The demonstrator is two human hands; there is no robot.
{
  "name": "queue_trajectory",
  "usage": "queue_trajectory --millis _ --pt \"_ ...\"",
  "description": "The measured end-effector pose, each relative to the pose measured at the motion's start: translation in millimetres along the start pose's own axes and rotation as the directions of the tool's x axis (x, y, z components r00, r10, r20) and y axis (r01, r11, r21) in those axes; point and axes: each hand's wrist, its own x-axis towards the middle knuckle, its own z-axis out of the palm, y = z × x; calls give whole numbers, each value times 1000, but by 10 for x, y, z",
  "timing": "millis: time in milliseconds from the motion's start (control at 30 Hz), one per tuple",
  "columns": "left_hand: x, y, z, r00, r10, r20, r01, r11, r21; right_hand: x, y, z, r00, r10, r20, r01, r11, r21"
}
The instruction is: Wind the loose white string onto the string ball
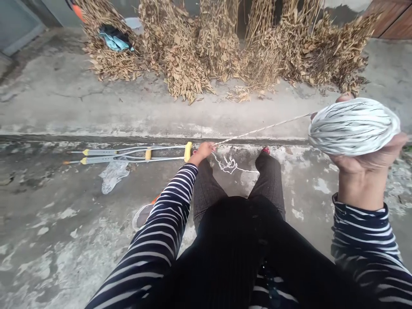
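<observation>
Weathered concrete spreads before you, a pale ledge (pixel 135 112) running across the scene beyond a stained lower floor (pixel 83 244). A thick hank of white cord (pixel 354 126) is raised over the ledge's edge on your right, your right hand (pixel 362 165) curled partway open beneath and around it. From the hank a taut strand (pixel 267 128) slants along the ledge to your left hand (pixel 205 150), its fingers closed on the cord. Short of the ledge, between your feet, is a loose tangle (pixel 229 165), its trailing end reaching your right trouser leg (pixel 268 180); whether it lies flat or hangs is hard to tell.

A step taken here could catch that slack underfoot, and a hard pull could draw its loops into a knot. Should your right-hand grip loosen, the hank could slip and unravel.

Left along the ledge's foot lie crutches (pixel 148 154), where slack might snag, beside a clear plastic bag (pixel 113 175). Dried plants (pixel 193 56) line the ledge's far side.
</observation>
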Motion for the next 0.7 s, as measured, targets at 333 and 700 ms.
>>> queue_trajectory --millis 333,700 --pt "47 14 -236 999 14 39 -17 998 61 -7 151 -61 963 263 -61 -262 965 26" --pt "-541 1933 304 850 527 0 -381 615 -690 337 759 393 784 519 340 -538 842 -44"
